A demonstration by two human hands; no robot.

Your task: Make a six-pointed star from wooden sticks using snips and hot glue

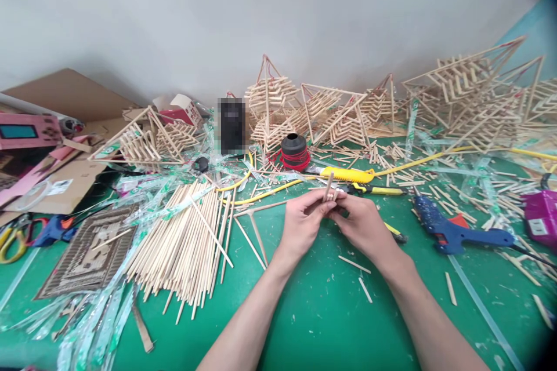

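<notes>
My left hand (304, 221) and my right hand (363, 223) meet over the green table, fingers pinched together. Between the fingertips are short wooden sticks (329, 185); one pokes upward, and how the pieces join is hidden by my fingers. My left hand is closed on these sticks, and my right fingers close on the same small group. Left of my left wrist lie joined thin sticks (256, 232) on the table. A large bundle of long wooden sticks (183, 249) spreads farther left. Short cut sticks (354, 264) lie below my right hand.
A blue glue gun (456, 232) lies to the right. Behind my hands are a yellow utility knife (346, 174) and a spool of red cord (295, 153). Stick frames (339, 110) line the wall. Scissors (15, 237), a corrugated cardboard piece (89, 249) and plastic strips (93, 324) are left.
</notes>
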